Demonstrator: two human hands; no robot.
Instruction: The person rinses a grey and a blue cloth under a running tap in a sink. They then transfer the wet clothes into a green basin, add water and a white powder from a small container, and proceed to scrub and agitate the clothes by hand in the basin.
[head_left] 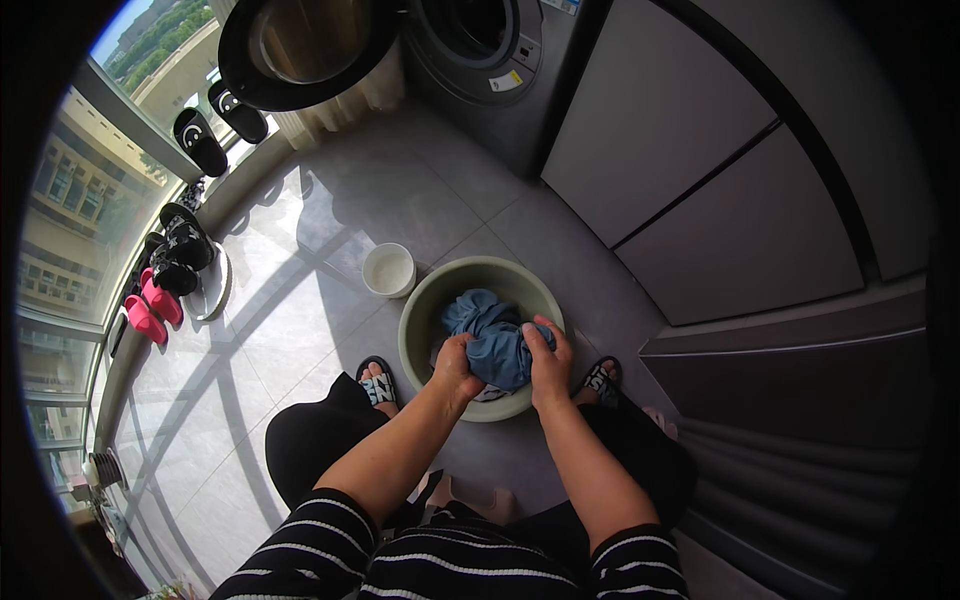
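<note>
A bunched blue cloth garment (pixel 497 345) is held between my two hands over a round olive-green basin (pixel 425 285). My left hand (pixel 457 368) is closed on the garment's near left side. My right hand (pixel 548 362) grips its right side, thumb on top and fingers around the edge. Beneath it, part of a paler, patterned cloth (pixel 490 394) shows in the basin; the rest is covered. Just beyond the basin's left rim stands a small white bowl (pixel 388 271).
A front-loading washing machine (pixel 478 60) stands ahead with its round door (pixel 308 45) swung open. Grey cabinets (pixel 665 130) line the right. Black slippers (pixel 200 142), pink slippers (pixel 146 321) and other shoes sit along the window at left. My sandalled feet flank the basin on grey tiles (pixel 420 160).
</note>
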